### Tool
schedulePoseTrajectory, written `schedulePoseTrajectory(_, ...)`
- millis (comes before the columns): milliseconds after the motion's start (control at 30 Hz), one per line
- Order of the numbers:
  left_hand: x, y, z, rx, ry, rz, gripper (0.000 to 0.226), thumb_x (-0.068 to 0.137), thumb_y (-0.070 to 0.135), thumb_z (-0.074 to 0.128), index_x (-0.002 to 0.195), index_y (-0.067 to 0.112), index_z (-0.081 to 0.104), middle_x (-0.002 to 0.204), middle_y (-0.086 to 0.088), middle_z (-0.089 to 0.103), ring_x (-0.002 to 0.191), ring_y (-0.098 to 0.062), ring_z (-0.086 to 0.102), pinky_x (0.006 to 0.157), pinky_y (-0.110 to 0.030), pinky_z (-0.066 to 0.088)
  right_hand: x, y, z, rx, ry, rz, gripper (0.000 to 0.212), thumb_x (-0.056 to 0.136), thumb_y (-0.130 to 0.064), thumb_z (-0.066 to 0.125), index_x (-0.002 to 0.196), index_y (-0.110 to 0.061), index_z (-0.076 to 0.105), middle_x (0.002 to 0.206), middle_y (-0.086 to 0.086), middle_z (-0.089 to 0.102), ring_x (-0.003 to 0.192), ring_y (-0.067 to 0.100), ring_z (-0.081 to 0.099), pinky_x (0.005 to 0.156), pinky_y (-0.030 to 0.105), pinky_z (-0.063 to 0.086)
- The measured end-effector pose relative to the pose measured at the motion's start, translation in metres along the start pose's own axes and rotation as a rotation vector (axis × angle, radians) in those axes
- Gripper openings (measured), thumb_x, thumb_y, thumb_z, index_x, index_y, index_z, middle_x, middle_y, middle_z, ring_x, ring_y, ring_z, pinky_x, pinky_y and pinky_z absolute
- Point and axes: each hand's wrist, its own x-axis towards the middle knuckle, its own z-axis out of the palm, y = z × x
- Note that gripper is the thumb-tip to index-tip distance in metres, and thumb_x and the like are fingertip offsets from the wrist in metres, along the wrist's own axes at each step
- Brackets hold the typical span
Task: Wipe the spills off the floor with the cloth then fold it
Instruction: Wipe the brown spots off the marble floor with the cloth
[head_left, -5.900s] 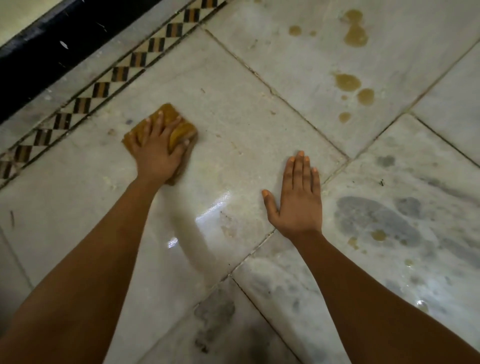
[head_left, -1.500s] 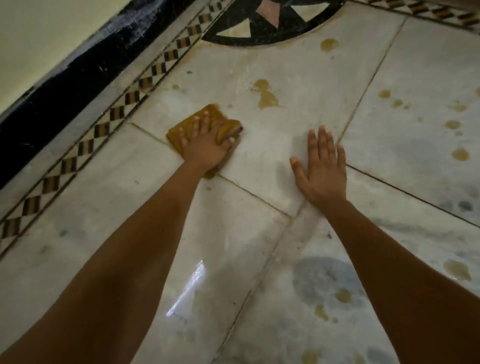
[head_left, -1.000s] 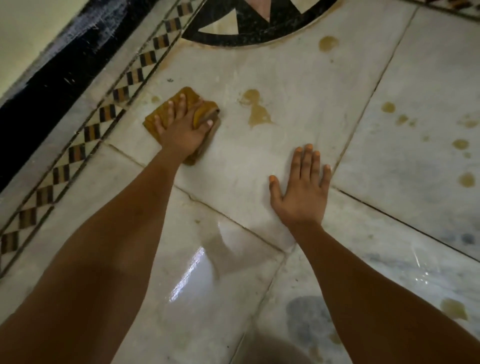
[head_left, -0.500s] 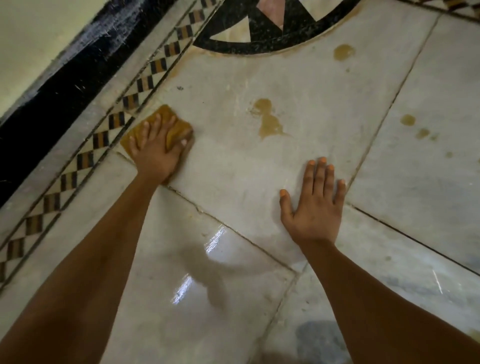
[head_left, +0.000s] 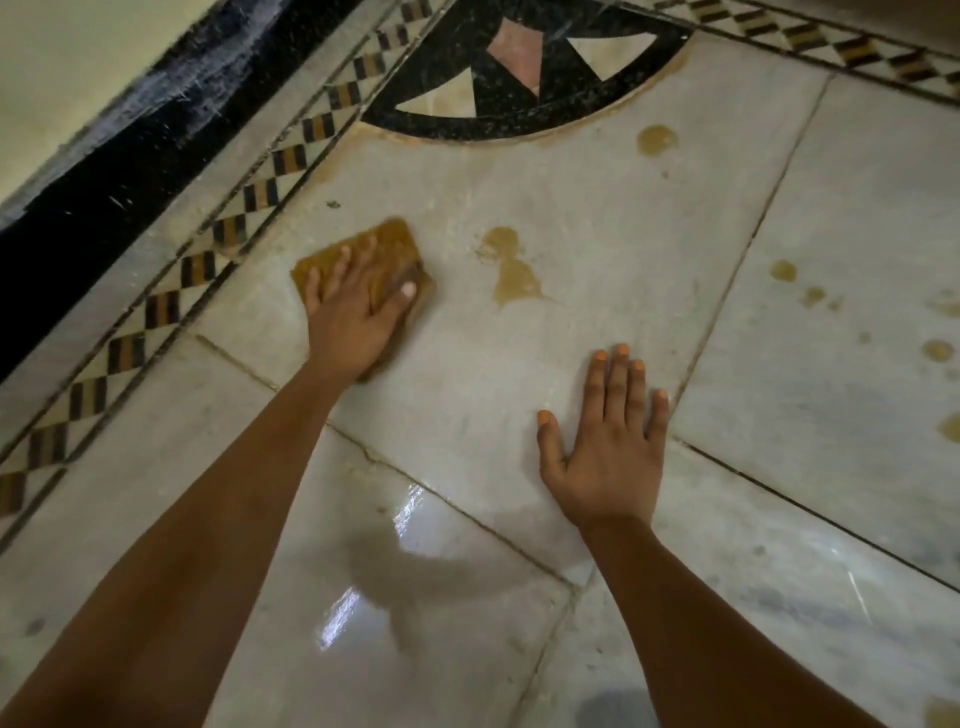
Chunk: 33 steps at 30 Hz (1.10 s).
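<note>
Down on the marble floor (head_left: 597, 218), my left hand (head_left: 358, 312) lies flat on the cloth (head_left: 387, 244), fingers spread over it and pressing it to the stone rather than gripping it. That cloth is a mustard-brown, bunched pad, sitting on the pale slab just beside the checkered border (head_left: 218, 244) that runs diagonally along the black skirting (head_left: 104, 171). Part of it pokes out past my fingertips and a little shows under the heel of my palm.

My right hand (head_left: 608, 436) is spread flat, holding nothing, palm down on the same slab near its seam, well apart from the cloth.

Between the two hands and a bit farther away sits a brownish spill (head_left: 511, 273), near the cloth's right edge but not touching it. Another round drop (head_left: 657, 140) lies close to the black curved inlay (head_left: 519, 78) at the top. More small spots (head_left: 783, 270) dot the next slab to the right, past the seam, with further blots toward the right edge of view.

Nearer to me the slab shines with a wet gleam (head_left: 410, 512), and a dark shadow falls across it between my forearms.
</note>
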Motion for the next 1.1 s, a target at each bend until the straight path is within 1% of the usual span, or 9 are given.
schedulePoseTrajectory(67,0.033,0.025,0.002,0.013,0.042,-0.190,0.069,0.092,0.061,0.027,0.149,0.026,0.010,0.158,0.001,0.010,0.145,-0.017,0.002,0.115,-0.042,-0.008,0.000,0.000,0.000,-0.001,0.006,0.006,0.075,0.089,-0.053,0.026,0.147,-0.005,0.021,0.155,0.015,0.020,0.143,0.029,0.017,0.115,0.046,0.007)
schedulePoseTrajectory(133,0.063,0.055,0.007,0.046,-0.011,-0.206,0.068,0.093,0.061,0.022,0.149,0.027,0.007,0.159,0.004,0.004,0.145,-0.017,-0.001,0.115,-0.044,-0.009,0.000,-0.001,0.000,0.003,0.009,0.004,0.075,0.089,-0.053,0.027,0.147,-0.006,0.022,0.155,0.015,0.021,0.143,0.028,0.018,0.115,0.046,0.007)
schedulePoseTrajectory(333,0.049,0.129,0.040,0.139,-0.213,0.306,0.067,0.091,0.063,0.027,0.148,0.030,0.014,0.158,0.007,0.008,0.145,-0.015,0.000,0.114,-0.044,-0.009,0.000,-0.001,0.000,0.013,0.016,0.001,0.075,0.089,-0.053,0.028,0.147,-0.006,0.023,0.155,0.015,0.020,0.144,0.028,0.017,0.115,0.045,0.006)
schedulePoseTrajectory(467,-0.002,0.094,0.046,0.230,-0.164,0.679,0.066,0.081,0.072,0.025,0.142,0.046,0.021,0.157,0.009,0.012,0.145,-0.018,0.005,0.113,-0.046,-0.006,0.000,-0.001,-0.002,0.034,0.020,0.003,0.074,0.089,-0.053,0.029,0.146,-0.005,0.026,0.154,0.015,0.023,0.143,0.028,0.018,0.115,0.045,0.008)
schedulePoseTrajectory(600,0.019,0.052,0.029,0.299,-0.109,0.481,0.070,0.077,0.074,0.020,0.142,0.049,0.014,0.158,0.006,0.010,0.145,-0.027,0.003,0.112,-0.051,-0.006,0.002,-0.001,-0.002,0.045,0.025,0.005,0.074,0.089,-0.053,0.028,0.147,-0.006,0.025,0.154,0.015,0.023,0.143,0.028,0.018,0.115,0.046,0.009)
schedulePoseTrajectory(767,0.071,0.093,0.034,0.271,-0.155,0.188,0.066,0.088,0.067,0.028,0.146,0.043,0.008,0.159,0.004,-0.007,0.144,-0.029,-0.009,0.111,-0.054,-0.011,0.000,0.000,-0.001,0.048,0.007,0.006,0.075,0.089,-0.054,0.026,0.147,-0.006,0.023,0.155,0.014,0.021,0.144,0.027,0.016,0.115,0.045,0.006)
schedulePoseTrajectory(967,-0.015,0.067,0.039,0.299,-0.193,0.688,0.069,0.078,0.076,0.020,0.142,0.050,0.012,0.157,0.008,0.004,0.144,-0.022,0.001,0.112,-0.051,-0.003,0.000,0.000,-0.002,0.055,0.005,0.000,0.075,0.088,-0.053,0.027,0.147,-0.007,0.024,0.155,0.014,0.021,0.144,0.027,0.016,0.115,0.046,0.007)
schedulePoseTrajectory(1033,-0.033,0.031,0.028,0.292,-0.167,0.709,0.070,0.078,0.079,0.015,0.142,0.049,0.014,0.154,0.011,0.007,0.143,-0.021,0.008,0.112,-0.050,0.003,0.000,0.000,-0.002,0.058,0.004,-0.002,0.075,0.089,-0.053,0.027,0.147,-0.007,0.023,0.155,0.014,0.020,0.144,0.027,0.015,0.116,0.045,0.006)
schedulePoseTrajectory(1100,-0.022,0.005,0.014,0.286,-0.158,0.587,0.073,0.075,0.083,0.010,0.140,0.052,0.010,0.153,0.012,0.005,0.144,-0.024,0.007,0.112,-0.048,0.000,0.001,0.000,-0.002,0.056,0.002,-0.002,0.075,0.089,-0.053,0.026,0.148,-0.007,0.022,0.156,0.014,0.019,0.145,0.027,0.014,0.116,0.045,0.005)
